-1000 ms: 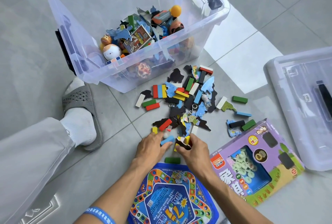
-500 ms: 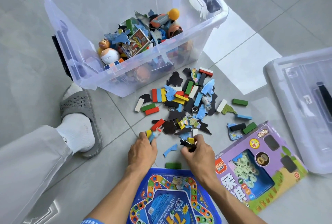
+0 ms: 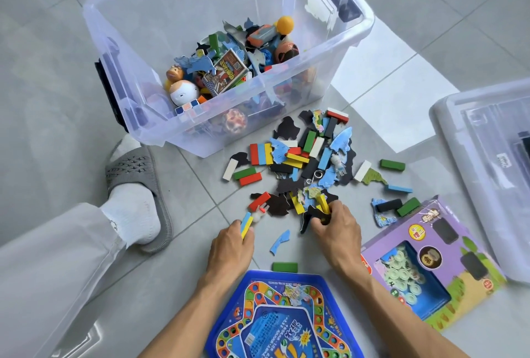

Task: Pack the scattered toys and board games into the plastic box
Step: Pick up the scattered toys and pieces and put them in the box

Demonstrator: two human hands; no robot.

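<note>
- Head view: the clear plastic box [image 3: 329, 82] stands on the tiled floor [image 3: 57, 42] just beyond the scattered pile of coloured blocks and puzzle pieces [image 3: 304, 156]; it seems set that close so a handful needs only a short lift over the near wall. Toys already fill part of its bottom.
- The left hand [image 3: 232, 243] is at the pile's near edge, its fingers [image 3: 249, 232] curled round a blue and yellow block [image 3: 246, 224] that sticks out past the knuckles, likely collected to be carried with more pieces in one trip.
- The right hand [image 3: 337, 228] is on the pile's near side, fingers bent and closed on a bunch of pieces: a yellow block [image 3: 323, 204] and a black puzzle piece [image 3: 308, 218] show at its fingertips. How many more it holds I cannot tell.
- A loose blue puzzle piece [image 3: 279, 241] and a green block [image 3: 284, 267] lie on the floor between the hands, not touched.
- The blue board game [image 3: 275, 320] lies between the forearms and the purple game box [image 3: 430, 265] just right of the right arm, both still unpacked.
</note>
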